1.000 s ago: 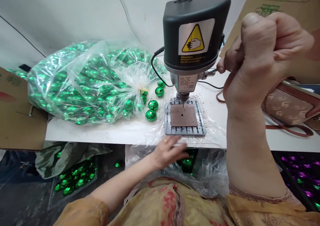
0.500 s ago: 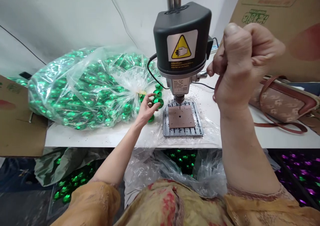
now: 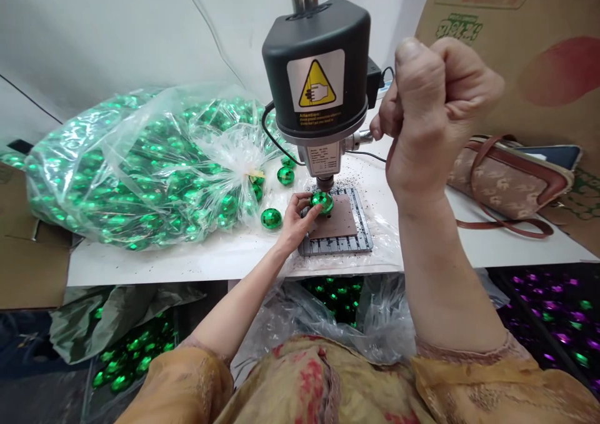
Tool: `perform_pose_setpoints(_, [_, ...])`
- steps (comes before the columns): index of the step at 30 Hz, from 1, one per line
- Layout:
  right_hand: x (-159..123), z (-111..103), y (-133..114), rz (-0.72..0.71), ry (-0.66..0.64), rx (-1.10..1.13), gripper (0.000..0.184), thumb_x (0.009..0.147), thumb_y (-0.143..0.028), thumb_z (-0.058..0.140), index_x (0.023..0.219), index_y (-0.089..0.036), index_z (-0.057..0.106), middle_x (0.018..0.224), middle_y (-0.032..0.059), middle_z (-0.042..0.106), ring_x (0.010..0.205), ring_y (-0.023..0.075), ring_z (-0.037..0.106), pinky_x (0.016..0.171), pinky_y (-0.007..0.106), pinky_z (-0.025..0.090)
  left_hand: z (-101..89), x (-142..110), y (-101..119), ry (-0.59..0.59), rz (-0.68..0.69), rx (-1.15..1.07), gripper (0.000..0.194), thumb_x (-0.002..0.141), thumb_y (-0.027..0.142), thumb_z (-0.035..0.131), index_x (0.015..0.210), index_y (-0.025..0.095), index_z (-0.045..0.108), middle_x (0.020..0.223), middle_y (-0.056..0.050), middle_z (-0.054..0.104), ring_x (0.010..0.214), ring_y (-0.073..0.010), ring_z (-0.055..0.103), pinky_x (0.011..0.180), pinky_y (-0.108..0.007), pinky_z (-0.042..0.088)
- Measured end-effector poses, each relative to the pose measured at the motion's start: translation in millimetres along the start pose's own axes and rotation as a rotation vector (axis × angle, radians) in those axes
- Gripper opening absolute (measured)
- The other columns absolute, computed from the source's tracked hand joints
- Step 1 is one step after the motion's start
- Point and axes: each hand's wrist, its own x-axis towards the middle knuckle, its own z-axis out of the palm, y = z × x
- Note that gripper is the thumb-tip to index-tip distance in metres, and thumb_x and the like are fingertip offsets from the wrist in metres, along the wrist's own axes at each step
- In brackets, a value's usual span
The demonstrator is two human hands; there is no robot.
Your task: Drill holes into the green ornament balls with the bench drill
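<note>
Between the fingertips of my left hand [image 3: 300, 221] is a shiny green mirrored ball [image 3: 322, 203]. It is held over the brown pad [image 3: 344, 221] on the slotted metal base, right beneath the chuck [image 3: 325, 184] of a small black drill press [image 3: 319, 67]. The drill tip is hidden behind or above the ball; whether they touch I cannot tell. My right hand [image 3: 431, 111] is a raised fist beside the machine, wrapped round its feed handle, which is mostly hidden; the metal hub [image 3: 360, 138] shows by the fingers. Loose green balls [image 3: 270, 218] lie left of the base.
A big clear bag [image 3: 140, 167] of green balls, tied at its neck, fills the table's left. Cardboard boxes [image 3: 520, 55] flank both sides. A patterned handbag [image 3: 509, 177] with a brown strap lies right. Below the table edge are green balls [image 3: 135, 352] and purple ones [image 3: 562, 311].
My left hand has brought a green ball from beside the bag rightward to beneath the chuck. My right fist stays at the drill press. The view has shifted slightly.
</note>
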Motion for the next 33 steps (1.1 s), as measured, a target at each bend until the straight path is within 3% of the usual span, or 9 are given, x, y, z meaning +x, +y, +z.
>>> perform_pose_setpoints(7, [-2, 0, -2, 0.004, 0.002, 0.001, 0.039, 0.087, -0.019, 0.057, 0.06, -0.024, 0.029, 0.05, -0.0091, 0.026, 0.037, 0.0031, 0.031, 0.041, 0.024, 0.024, -2.6, -3, -3, -0.025, 0.093, 0.188, 0.042, 0.08, 0.044, 0.079, 0.11, 0.021, 0.062, 0.11, -0.007, 0.07, 0.109, -0.0209, 0.065, 0.097, -0.034, 0.049])
perform_pose_setpoints(12, [-2, 1, -4, -0.001, -0.003, -0.008, 0.039, 0.088, -0.019, 0.056, 0.06, -0.024, 0.029, 0.051, -0.0086, 0.026, 0.038, 0.0033, 0.031, 0.042, 0.024, 0.024, -0.2, -7, -2, -0.021, 0.183, 0.393, 0.049, 0.075, 0.041, 0.084, 0.117, 0.022, 0.067, 0.123, -0.009, 0.066, 0.123, -0.0284, 0.058, 0.108, -0.043, 0.044])
perform_pose_setpoints(18, [-6, 0, -3, -0.007, 0.003, -0.017, 0.042, 0.088, -0.024, 0.059, 0.06, -0.024, 0.028, 0.052, -0.0086, 0.023, 0.041, 0.0029, 0.028, 0.045, 0.024, 0.025, 5.4, -9, 1, -0.145, 0.168, 0.289, 0.051, 0.079, 0.045, 0.08, 0.121, 0.021, 0.06, 0.117, -0.008, 0.069, 0.112, -0.0242, 0.065, 0.1, -0.038, 0.05])
perform_pose_setpoints(25, [-32, -7, -9, 0.08, 0.072, -0.16, 0.051, 0.09, -0.038, 0.06, 0.061, -0.023, 0.021, 0.055, -0.0056, 0.022, 0.046, 0.0062, 0.03, 0.05, 0.027, 0.031, 6.0, -10, 2, -0.144, 0.154, 0.272, 0.051, 0.08, 0.045, 0.079, 0.12, 0.02, 0.059, 0.118, -0.008, 0.069, 0.112, -0.0243, 0.065, 0.1, -0.037, 0.05])
perform_pose_setpoints(28, [-39, -9, -8, 0.042, 0.09, -0.159, 0.056, 0.09, -0.044, 0.06, 0.061, -0.022, 0.017, 0.054, -0.0057, 0.019, 0.045, 0.0059, 0.026, 0.048, 0.028, 0.032, 5.4, -9, 1, -0.141, 0.154, 0.281, 0.051, 0.079, 0.043, 0.08, 0.12, 0.021, 0.059, 0.119, -0.008, 0.068, 0.115, -0.0252, 0.064, 0.103, -0.038, 0.048])
perform_pose_setpoints(33, [-42, -13, -3, -0.042, 0.047, -0.116, 0.055, 0.09, -0.041, 0.059, 0.06, -0.022, 0.016, 0.05, -0.006, 0.019, 0.043, 0.0059, 0.023, 0.046, 0.029, 0.031, 5.1, -9, -1, -0.137, 0.146, 0.281, 0.051, 0.079, 0.043, 0.081, 0.12, 0.022, 0.06, 0.121, -0.009, 0.067, 0.119, -0.0262, 0.062, 0.106, -0.039, 0.046])
